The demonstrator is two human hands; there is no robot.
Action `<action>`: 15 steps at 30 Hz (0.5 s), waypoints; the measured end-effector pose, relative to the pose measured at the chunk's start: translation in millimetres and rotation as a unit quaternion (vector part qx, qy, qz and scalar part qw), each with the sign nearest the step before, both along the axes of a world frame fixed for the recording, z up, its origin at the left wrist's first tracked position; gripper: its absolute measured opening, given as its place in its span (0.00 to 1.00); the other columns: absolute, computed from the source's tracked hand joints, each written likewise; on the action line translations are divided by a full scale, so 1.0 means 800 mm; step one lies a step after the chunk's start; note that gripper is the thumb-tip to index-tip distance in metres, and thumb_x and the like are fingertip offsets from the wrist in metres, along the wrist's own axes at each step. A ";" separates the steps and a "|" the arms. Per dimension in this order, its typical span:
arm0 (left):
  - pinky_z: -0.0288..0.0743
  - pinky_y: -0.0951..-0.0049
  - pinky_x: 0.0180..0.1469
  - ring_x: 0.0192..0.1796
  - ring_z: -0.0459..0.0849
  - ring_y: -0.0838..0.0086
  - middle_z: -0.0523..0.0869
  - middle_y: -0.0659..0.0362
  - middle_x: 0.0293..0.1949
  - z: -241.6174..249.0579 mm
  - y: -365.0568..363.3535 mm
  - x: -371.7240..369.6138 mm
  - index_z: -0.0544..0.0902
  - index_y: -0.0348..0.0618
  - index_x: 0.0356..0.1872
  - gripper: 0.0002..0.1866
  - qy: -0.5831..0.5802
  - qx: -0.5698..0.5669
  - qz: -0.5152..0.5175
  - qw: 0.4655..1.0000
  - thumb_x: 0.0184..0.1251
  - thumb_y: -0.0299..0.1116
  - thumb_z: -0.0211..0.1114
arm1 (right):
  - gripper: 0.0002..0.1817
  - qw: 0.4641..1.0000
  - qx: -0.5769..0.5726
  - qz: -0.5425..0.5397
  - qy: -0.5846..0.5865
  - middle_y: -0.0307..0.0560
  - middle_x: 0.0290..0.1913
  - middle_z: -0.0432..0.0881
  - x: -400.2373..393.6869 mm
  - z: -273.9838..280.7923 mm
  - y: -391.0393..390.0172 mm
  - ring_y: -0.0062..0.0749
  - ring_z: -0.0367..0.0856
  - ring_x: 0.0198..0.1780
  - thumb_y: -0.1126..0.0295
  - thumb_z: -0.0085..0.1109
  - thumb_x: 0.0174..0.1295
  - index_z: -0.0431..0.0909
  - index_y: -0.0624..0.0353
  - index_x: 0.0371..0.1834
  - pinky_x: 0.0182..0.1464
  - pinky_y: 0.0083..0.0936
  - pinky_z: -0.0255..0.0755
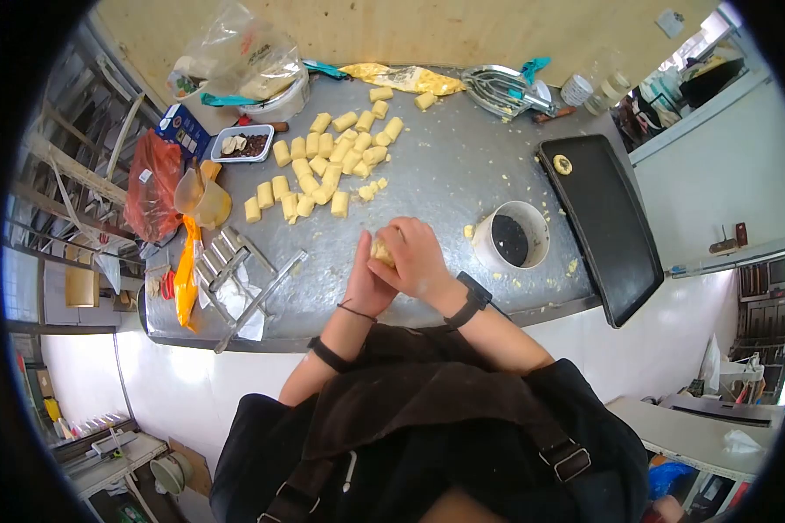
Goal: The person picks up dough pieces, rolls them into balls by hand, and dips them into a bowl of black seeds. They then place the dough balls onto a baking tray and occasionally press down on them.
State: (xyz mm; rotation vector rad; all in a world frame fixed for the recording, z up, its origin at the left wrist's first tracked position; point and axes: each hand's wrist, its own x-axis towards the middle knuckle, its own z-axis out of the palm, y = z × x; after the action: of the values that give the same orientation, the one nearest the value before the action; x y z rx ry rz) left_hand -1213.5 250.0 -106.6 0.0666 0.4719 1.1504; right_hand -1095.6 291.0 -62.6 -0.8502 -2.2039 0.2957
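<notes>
Between my two hands, near the front middle of the metal table, is a piece of pale dough [382, 252]. My left hand [368, 277] cups it from the left, and my right hand [412, 254] closes over it from the right. Beyond them, many short yellow dough pieces [339, 204] lie scattered over the metal table [445, 166]. To the right of my hands stands a white round container [541, 228] with dark contents. A black tray [604, 222] on the right holds one small round dough piece [563, 165] with a dark centre.
Metal roller tools [227, 257] and an orange bag [187, 279] lie at the left. Behind them are a plastic jug [202, 202], a red bag [153, 187] and a small tub [241, 144]. Whisk attachments [499, 90] lie near the back wall.
</notes>
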 end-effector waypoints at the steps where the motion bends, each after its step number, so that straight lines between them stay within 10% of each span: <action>1: 0.68 0.63 0.63 0.60 0.76 0.66 0.78 0.57 0.58 -0.009 0.001 -0.002 0.71 0.45 0.62 0.31 0.007 0.002 0.002 1.000 0.72 0.60 0.44 | 0.21 1.000 0.010 -0.018 0.005 0.52 0.38 0.78 -0.003 0.001 -0.004 0.51 0.77 0.41 0.56 0.61 0.57 0.73 0.60 0.46 0.40 0.42 0.72; 10: 0.74 0.67 0.53 0.49 0.81 0.70 0.83 0.61 0.45 -0.034 -0.015 -0.010 0.76 0.45 0.50 0.18 0.060 -0.096 0.068 0.991 0.73 0.48 0.52 | 0.14 0.987 -0.109 0.029 -0.111 0.48 0.32 0.81 -0.014 -0.041 -0.011 0.50 0.81 0.31 0.59 0.57 0.62 0.72 0.58 0.41 0.31 0.39 0.74; 15: 0.75 0.68 0.49 0.45 0.81 0.69 0.82 0.61 0.42 -0.056 -0.014 -0.049 0.77 0.46 0.48 0.16 0.010 -0.110 0.099 0.989 0.73 0.47 0.53 | 0.12 0.928 -0.351 0.054 0.111 0.52 0.35 0.81 -0.037 -0.049 0.027 0.48 0.81 0.36 0.60 0.52 0.67 0.72 0.58 0.43 0.37 0.36 0.73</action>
State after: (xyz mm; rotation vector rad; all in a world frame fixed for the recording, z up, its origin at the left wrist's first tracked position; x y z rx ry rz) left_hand -1252.5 239.1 -151.1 -0.1638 0.6318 1.2860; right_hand -1125.5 312.7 -102.1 -0.9967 -1.9328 1.2260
